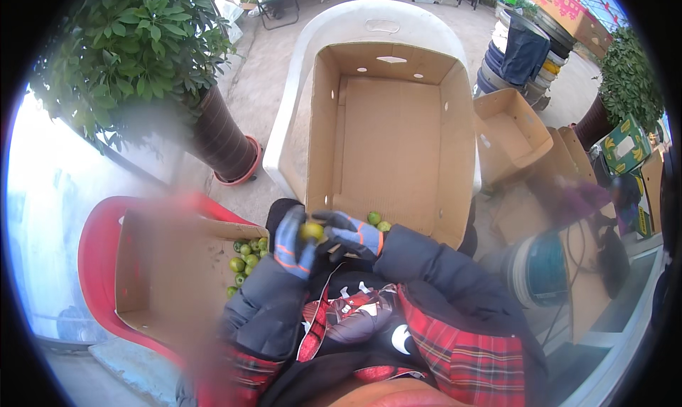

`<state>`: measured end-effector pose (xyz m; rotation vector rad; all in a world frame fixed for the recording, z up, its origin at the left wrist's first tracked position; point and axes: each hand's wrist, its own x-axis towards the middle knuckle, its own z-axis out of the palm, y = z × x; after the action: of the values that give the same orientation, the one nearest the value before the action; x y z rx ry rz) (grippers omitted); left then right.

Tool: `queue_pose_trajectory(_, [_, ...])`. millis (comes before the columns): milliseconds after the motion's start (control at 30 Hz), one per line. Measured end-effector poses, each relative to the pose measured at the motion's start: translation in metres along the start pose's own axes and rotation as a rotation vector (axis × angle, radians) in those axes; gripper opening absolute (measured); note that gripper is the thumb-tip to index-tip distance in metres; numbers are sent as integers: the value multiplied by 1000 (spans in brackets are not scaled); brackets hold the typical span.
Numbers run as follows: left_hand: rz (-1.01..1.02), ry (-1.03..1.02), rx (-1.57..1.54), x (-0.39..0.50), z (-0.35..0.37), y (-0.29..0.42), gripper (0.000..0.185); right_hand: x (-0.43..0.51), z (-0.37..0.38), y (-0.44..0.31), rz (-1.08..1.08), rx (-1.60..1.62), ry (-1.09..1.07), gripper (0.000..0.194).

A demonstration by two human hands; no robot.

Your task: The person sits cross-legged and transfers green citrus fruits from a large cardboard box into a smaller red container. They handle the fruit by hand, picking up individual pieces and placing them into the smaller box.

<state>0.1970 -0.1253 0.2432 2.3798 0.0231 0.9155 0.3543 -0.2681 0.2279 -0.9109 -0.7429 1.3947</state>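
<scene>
My left hand, in a blue-grey glove with orange lines, holds a round yellow-green fruit in front of my lap. My right hand, gloved alike, comes in from the other side with its dark fingertips close to the fruit. Blur hides whether it also grips it. Just beyond my hands, a large cardboard box lies tilted toward me on a white plastic chair. Two green fruits rest at its near edge. Several green fruits lie in another cardboard box at my left.
The left box stands in a red plastic chair. Beyond it is a potted plant. At the right are a smaller cardboard box, stacked buckets and a teal-and-white bucket. A smear blurs the lower left view.
</scene>
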Motion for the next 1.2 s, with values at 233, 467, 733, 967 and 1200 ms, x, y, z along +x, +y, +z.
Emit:
queue_pose_trajectory(233, [-254,371,405,-41,-28,-67,60,-4,-52,45,138,-558,456,63])
queue_pose_trajectory(467, [-990,-127,673,-170,-22,-177,73,-8,-78,74,104,-924,798,74])
queue_pose_trajectory(733, [-1018,-539,724,-209,-25,-199,94,1,-96,95,189,-837,733,71])
queue_pose_trajectory(967, [-997,-591,533,-217,-30,-186,100,-1,-115,117,158,-888,762,71])
queue_pose_trajectory(1200, [-909,-324,441,-227,-33,-187,74,1,-111,112,177,-838,728,69])
